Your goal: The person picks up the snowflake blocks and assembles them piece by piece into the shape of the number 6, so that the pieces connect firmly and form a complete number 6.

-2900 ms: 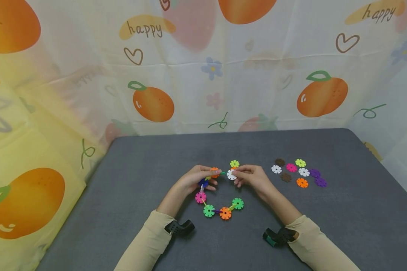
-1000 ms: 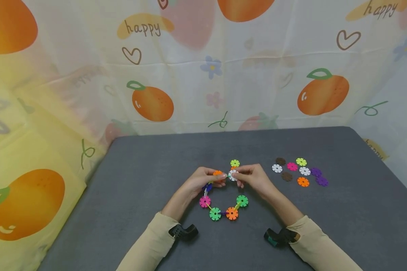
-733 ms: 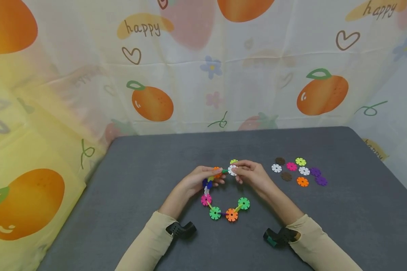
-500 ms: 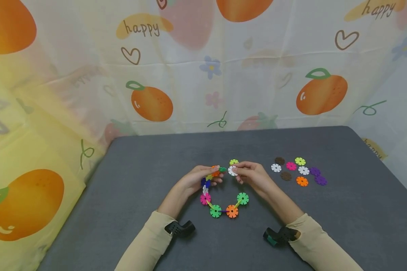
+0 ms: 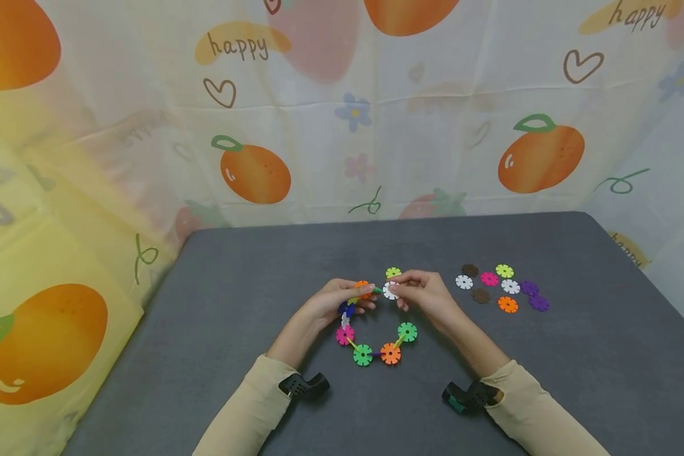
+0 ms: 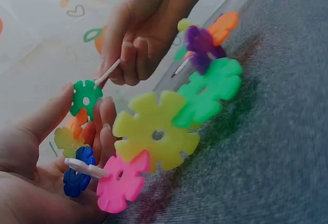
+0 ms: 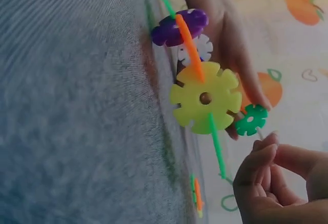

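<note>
My left hand (image 5: 327, 303) pinches the end of a curved chain of notched plastic snowflake discs, its thumb at the green disc (image 6: 86, 99). Beyond it along the chain come an orange disc (image 5: 363, 288), a blue disc (image 6: 79, 171), a pink disc (image 5: 344, 335) and others, ending in a green disc (image 5: 407, 332). Between thumb and fingertips my right hand (image 5: 427, 294) grips a white disc (image 5: 390, 291). Seen edge-on in the left wrist view, the white disc meets a notch of the green one; how deep it sits cannot be told.
A yellow-green disc (image 5: 393, 272) lies just behind my right hand, partly covered. Several loose discs are spread to the right, among them a pink disc (image 5: 489, 278), an orange disc (image 5: 508, 304) and a purple disc (image 5: 539, 304). Everything is on a grey table (image 5: 251, 266) before a printed cloth.
Half a second ago a small gap showed between the green disc and the white disc; now they touch. The green disc has turned more edge-on to the head view. Both hands keep their holds.
</note>
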Tool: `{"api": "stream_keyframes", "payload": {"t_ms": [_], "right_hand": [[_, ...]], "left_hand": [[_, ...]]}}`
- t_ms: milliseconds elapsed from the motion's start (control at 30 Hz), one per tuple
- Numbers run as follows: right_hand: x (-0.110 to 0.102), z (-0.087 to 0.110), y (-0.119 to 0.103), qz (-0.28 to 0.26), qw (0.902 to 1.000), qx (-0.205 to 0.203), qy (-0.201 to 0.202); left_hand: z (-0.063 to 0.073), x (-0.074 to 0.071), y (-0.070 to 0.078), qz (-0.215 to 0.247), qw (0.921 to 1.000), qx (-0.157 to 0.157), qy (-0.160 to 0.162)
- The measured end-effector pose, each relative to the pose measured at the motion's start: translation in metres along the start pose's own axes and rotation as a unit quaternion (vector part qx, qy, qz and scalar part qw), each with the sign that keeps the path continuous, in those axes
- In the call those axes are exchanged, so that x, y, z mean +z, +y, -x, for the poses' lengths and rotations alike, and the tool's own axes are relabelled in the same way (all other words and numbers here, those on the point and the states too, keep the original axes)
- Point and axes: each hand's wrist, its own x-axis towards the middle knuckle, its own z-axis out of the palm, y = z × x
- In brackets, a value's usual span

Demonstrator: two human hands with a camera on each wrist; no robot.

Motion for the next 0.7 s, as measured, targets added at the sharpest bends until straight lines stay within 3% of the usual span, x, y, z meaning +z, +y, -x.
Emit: {"api": "stream_keyframes", "payload": {"t_ms": [200, 367, 567, 700], "right_hand": [[-0.004, 0.0, 0.002, -0.009, 0.9996, 0.0, -0.025], [-0.003, 0.001, 0.001, -0.016, 0.9997, -0.005, -0.016], [-0.001, 0.002, -0.006, -0.056, 0.9984, 0.01, -0.005], [-0.001, 0.005, -0.016, -0.095, 0.9955, 0.0, 0.003]], "left_hand": [[0.0, 0.004, -0.001, -0.004, 0.9997, 0.001, 0.023], [0.0, 0.005, -0.001, 0.008, 0.9997, -0.004, 0.024], [0.004, 0.008, 0.006, 0.062, 0.9977, -0.024, 0.007], [0.011, 0.011, 0.015, 0.115, 0.9933, -0.006, -0.015]]}}
